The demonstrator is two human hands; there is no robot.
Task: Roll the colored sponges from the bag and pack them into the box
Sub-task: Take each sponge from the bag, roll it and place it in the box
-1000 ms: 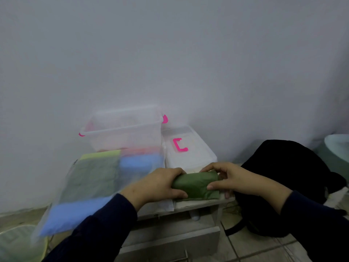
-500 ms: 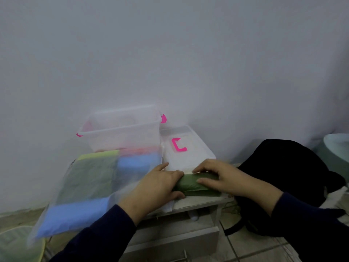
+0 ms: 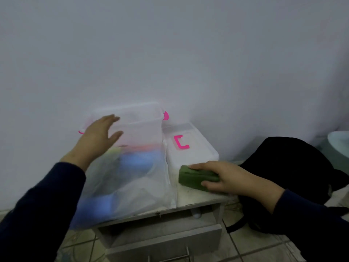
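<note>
A rolled green sponge (image 3: 196, 177) lies on the small white table (image 3: 200, 200), and my right hand (image 3: 224, 178) grips it from the right side. My left hand (image 3: 100, 137) is raised with fingers spread, in front of the left part of the clear plastic box (image 3: 143, 125) with pink latches; whether it touches the box I cannot tell. A clear plastic bag (image 3: 130, 186) lies in front of the box, with blue, green and red sponges showing blurred through it.
The box's clear lid with a pink handle (image 3: 181, 141) lies right of the box, behind the green roll. A black backpack (image 3: 290, 167) sits on the floor at right. A drawer (image 3: 166, 241) stands partly open under the tabletop. A wall is close behind.
My left hand has let go of the green roll and swung up and left to the box. My right hand alone keeps the roll on the table.
</note>
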